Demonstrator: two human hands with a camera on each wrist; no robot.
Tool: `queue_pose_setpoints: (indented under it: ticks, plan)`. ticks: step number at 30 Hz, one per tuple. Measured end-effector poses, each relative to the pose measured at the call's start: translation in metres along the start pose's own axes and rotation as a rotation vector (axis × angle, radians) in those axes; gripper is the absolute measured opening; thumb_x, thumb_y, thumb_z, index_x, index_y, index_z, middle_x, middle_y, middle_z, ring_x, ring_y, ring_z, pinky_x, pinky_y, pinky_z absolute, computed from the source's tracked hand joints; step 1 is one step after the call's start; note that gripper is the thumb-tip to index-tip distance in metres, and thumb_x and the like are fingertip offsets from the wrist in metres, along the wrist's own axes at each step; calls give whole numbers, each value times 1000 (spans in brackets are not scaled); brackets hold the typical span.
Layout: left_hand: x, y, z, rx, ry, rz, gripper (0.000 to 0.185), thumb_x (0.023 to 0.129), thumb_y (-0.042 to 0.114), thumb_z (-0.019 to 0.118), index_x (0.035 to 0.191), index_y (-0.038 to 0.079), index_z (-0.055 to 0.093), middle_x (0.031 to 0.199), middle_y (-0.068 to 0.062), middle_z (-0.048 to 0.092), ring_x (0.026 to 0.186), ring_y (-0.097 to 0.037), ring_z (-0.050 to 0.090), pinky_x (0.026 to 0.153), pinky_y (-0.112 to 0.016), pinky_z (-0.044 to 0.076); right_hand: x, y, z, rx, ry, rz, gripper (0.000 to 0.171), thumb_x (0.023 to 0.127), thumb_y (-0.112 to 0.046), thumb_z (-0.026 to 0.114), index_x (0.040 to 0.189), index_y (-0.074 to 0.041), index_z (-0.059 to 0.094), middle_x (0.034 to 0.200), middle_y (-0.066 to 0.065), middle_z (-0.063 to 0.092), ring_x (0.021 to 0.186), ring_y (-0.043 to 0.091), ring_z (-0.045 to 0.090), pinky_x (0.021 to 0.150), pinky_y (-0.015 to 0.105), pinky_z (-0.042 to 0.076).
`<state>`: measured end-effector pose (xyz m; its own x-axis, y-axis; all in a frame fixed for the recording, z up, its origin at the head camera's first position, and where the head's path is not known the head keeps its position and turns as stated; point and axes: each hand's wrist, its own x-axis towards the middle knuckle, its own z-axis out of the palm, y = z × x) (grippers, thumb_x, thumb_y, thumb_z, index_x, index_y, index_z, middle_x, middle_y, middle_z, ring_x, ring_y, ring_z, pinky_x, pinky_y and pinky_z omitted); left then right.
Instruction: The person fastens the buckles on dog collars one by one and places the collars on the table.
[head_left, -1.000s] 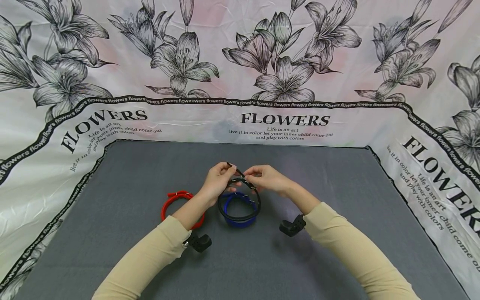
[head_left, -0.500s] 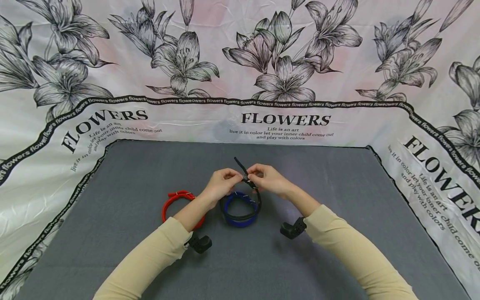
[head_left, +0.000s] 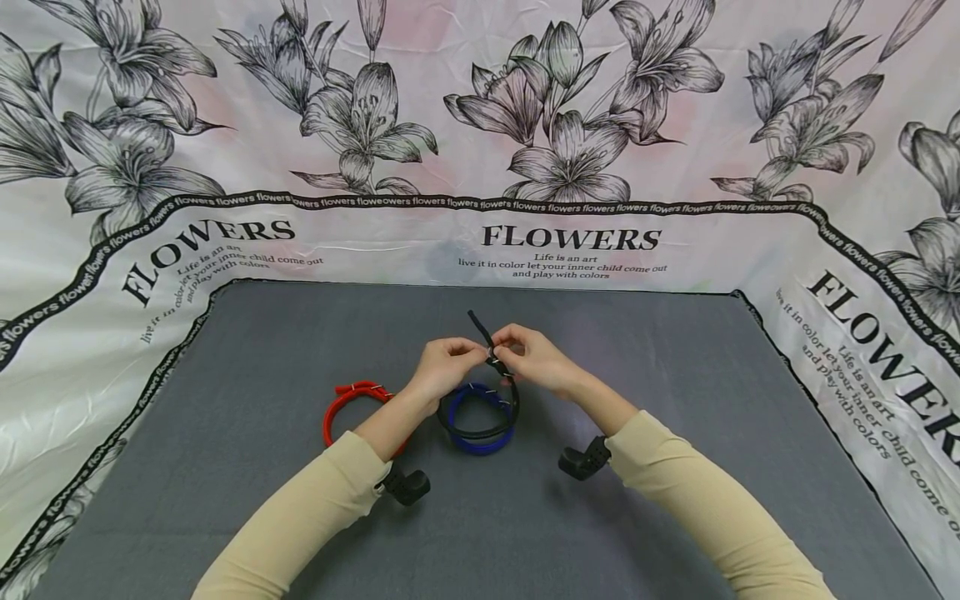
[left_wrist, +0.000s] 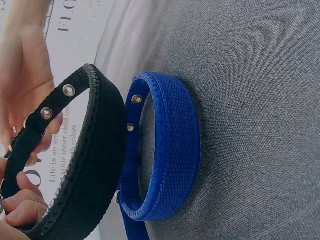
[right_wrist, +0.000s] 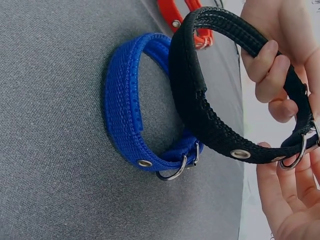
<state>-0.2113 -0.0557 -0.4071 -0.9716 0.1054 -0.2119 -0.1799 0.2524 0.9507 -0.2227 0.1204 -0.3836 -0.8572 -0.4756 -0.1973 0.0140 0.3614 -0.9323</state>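
While both hands pinch the black collar (head_left: 480, 408) at its buckle, left hand (head_left: 444, 367) and right hand (head_left: 534, 358) hold it just above the blue collar (head_left: 472, 442) on the counter (head_left: 675, 375).

We wear long, close-fitting beige sleeves (head_left: 300, 521) down to both wrists, and a small black camera unit (head_left: 585, 459) is strapped under each wrist; our hands are bare.
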Motion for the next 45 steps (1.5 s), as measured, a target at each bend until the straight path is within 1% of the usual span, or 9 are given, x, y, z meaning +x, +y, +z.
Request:
queue_pose_setpoints:
  ticks: [2, 6, 15, 23, 27, 30, 33, 40, 45]
  plan:
    - [0, 1, 1, 7, 6, -8, 17, 84, 30, 66, 90, 15, 72, 89, 1, 63, 76, -15, 50, 68, -29, 40, -2, -3, 1, -13, 4, -6, 31, 97, -11, 45, 124, 5, 44, 114, 16, 47, 105, 28, 52, 76, 41, 53]
    - [0, 1, 1, 7, 8, -22, 18, 84, 32, 66, 90, 15, 71, 89, 1, 61, 75, -15, 49, 68, -30, 41, -2, -1, 1, -13, 14, -23, 30, 97, -12, 45, 123, 4, 45, 113, 17, 47, 105, 33, 53, 75, 41, 54]
    - [2, 3, -1, 22, -1, -20, 16, 83, 30, 67, 86, 16, 72, 92, 2, 63, 83, -15, 52, 71, -30, 41, 4, 8, 1, 13, 6, -60, 29, 97, -15, 47, 121, 1, 46, 111, 16, 48, 103, 36, 53, 80, 53, 49]
    - [1, 3, -3, 14, -13, -36, 19, 83, 36, 66, 90, 19, 70, 96, 2, 62, 90, -25, 53, 69, -32, 41, 3, 3, -3, 1, -12, -65, 23, 96, -17, 48, 115, -5, 50, 109, 16, 49, 92, 25, 59, 79, 53, 49]
    - [1, 3, -4, -2, -33, -33, 17, 84, 32, 66, 91, 17, 71, 89, 2, 61, 81, -24, 53, 64, -28, 41, 3, 3, -4, -16, -24, -66, 23, 95, -16, 48, 114, -4, 50, 109, 16, 50, 94, 33, 58, 77, 51, 51]
    - [1, 3, -4, 3, -39, -29, 16, 84, 30, 66, 90, 16, 72, 83, 2, 59, 71, -18, 50, 60, -26, 39, 3, 3, -5, -7, -34, -65, 22, 94, -15, 49, 113, -4, 51, 109, 16, 50, 100, 42, 56, 78, 52, 50]
    - [1, 3, -4, 3, -40, -34, 16, 84, 29, 66, 89, 14, 71, 79, 1, 58, 67, -16, 47, 59, -27, 38, 3, 3, -4, 10, -38, -61, 20, 94, -16, 50, 111, -5, 52, 109, 16, 50, 103, 45, 53, 80, 55, 49]
    - [0, 4, -3, 10, -28, -47, 17, 83, 30, 67, 88, 14, 71, 82, -1, 59, 64, -15, 45, 60, -28, 38, 2, 4, -4, -15, -52, -65, 17, 95, -18, 50, 107, -6, 52, 111, 14, 50, 99, 42, 56, 78, 52, 50]
    - [0, 3, -4, -28, -37, -44, 19, 84, 31, 67, 91, 14, 70, 81, 2, 58, 65, -13, 46, 62, -30, 40, 1, 3, -6, -34, -39, -61, 18, 96, -19, 50, 109, -7, 53, 112, 13, 50, 94, 31, 60, 77, 49, 51]
